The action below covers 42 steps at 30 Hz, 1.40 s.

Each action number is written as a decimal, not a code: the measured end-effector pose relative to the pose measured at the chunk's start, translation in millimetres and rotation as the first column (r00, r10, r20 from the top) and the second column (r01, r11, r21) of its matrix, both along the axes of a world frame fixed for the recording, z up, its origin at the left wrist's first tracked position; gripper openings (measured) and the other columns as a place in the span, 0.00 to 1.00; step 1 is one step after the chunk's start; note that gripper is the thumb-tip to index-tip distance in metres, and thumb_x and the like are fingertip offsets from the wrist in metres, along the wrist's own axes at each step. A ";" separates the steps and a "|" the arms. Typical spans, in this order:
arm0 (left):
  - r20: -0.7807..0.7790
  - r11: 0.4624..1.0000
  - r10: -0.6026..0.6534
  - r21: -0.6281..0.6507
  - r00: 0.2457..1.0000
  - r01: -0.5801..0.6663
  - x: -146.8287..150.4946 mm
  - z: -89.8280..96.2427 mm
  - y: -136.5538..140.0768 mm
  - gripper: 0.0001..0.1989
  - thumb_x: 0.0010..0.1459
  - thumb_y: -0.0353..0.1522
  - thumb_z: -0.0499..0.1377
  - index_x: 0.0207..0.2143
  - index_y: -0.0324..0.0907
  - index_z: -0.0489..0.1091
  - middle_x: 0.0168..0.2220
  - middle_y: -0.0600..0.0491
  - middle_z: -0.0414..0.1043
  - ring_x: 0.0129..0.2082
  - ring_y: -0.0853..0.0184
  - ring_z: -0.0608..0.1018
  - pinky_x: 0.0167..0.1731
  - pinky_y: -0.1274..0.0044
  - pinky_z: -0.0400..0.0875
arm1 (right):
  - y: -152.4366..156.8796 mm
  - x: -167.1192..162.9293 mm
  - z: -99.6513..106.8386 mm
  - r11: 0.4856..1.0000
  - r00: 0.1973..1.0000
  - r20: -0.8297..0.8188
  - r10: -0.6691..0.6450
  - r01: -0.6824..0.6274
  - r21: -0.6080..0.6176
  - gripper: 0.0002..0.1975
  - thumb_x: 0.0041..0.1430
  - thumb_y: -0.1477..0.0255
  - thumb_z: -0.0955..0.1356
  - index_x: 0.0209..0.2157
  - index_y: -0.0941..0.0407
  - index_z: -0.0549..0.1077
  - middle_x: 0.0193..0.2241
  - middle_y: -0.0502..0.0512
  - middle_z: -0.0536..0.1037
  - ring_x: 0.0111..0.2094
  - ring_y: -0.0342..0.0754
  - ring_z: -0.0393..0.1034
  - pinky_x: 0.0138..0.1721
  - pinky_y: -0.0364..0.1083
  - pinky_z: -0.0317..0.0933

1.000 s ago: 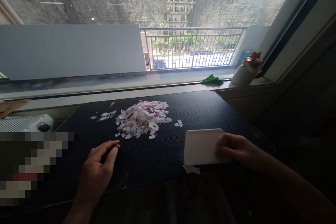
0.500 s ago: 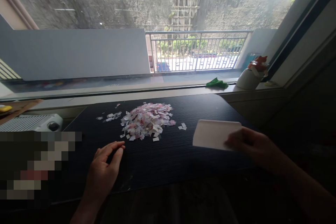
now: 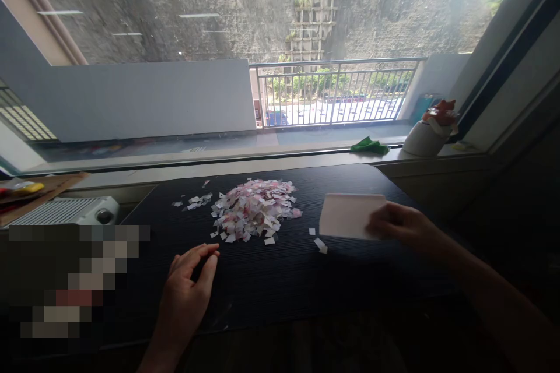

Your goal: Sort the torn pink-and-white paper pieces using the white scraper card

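My right hand [image 3: 400, 224] grips a pale, flat rectangular card [image 3: 347, 215] by its right end, holding it over the right part of the dark table. Loose paper scraps [image 3: 321, 246] lie just below and left of the card. A heap of small white and pink paper pieces [image 3: 256, 210] is spread in the middle of the table. My left hand [image 3: 190, 277] rests in front of the heap, fingers loosely curved and the thumb close to the index fingertip. I see nothing held in it.
The black wood-grain table [image 3: 271, 285] stands against a window sill. On the sill are a green crumpled cloth [image 3: 370, 145] and a white figurine [image 3: 426, 134]. More scraps [image 3: 199, 202] lie left of the heap. A white ribbed appliance [image 3: 65, 210] stands at the left.
The card has moved left, closer to the heap. A few scraps right of the heap have shifted toward me. My left hand keeps nearly the same place, and the view has tilted slightly.
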<state>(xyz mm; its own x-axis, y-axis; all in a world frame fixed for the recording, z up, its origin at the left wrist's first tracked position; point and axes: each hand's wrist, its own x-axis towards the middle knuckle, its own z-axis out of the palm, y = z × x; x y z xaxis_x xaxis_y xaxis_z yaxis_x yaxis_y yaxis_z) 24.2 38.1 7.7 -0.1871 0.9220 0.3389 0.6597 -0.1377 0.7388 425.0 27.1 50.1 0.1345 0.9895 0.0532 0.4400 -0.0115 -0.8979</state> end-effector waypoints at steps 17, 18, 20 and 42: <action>-0.014 1.000 0.006 -0.018 1.000 -0.006 0.0 4.1 -1.9 0.17 0.48 0.44 0.54 0.36 0.47 0.75 0.40 0.51 0.78 0.47 0.57 0.75 0.60 0.61 0.55 | -33.7 -15.2 -11.0 0.976 0.997 -0.032 0.076 -0.081 -0.201 0.10 0.42 0.64 0.71 0.26 0.56 0.75 0.24 0.50 0.79 0.28 0.49 0.73 0.28 0.45 0.65; -0.015 1.000 0.003 -0.019 1.000 -0.004 0.3 4.9 -2.0 0.17 0.48 0.44 0.54 0.36 0.47 0.75 0.40 0.51 0.78 0.47 0.57 0.75 0.60 0.60 0.55 | -37.7 -16.5 -10.6 0.973 0.995 -0.043 0.086 -0.094 -0.213 0.10 0.43 0.63 0.71 0.26 0.56 0.75 0.25 0.50 0.79 0.29 0.49 0.74 0.28 0.45 0.65; -0.015 1.000 0.000 -0.024 1.000 0.000 0.9 6.1 -2.1 0.17 0.48 0.44 0.54 0.36 0.47 0.75 0.40 0.51 0.78 0.46 0.56 0.75 0.60 0.60 0.55 | -44.2 -17.9 -10.1 0.965 0.992 -0.083 0.097 -0.114 -0.236 0.11 0.43 0.63 0.71 0.27 0.56 0.76 0.26 0.51 0.80 0.30 0.50 0.74 0.29 0.45 0.66; 0.007 1.000 0.016 -0.016 1.000 -0.016 2.8 4.8 -1.0 0.19 0.46 0.45 0.53 0.34 0.45 0.75 0.40 0.50 0.78 0.45 0.56 0.75 0.60 0.59 0.54 | 13.7 -18.5 -14.3 0.999 0.998 -0.042 -0.046 0.045 -0.019 0.14 0.41 0.61 0.73 0.27 0.56 0.73 0.25 0.52 0.78 0.28 0.49 0.73 0.30 0.46 0.66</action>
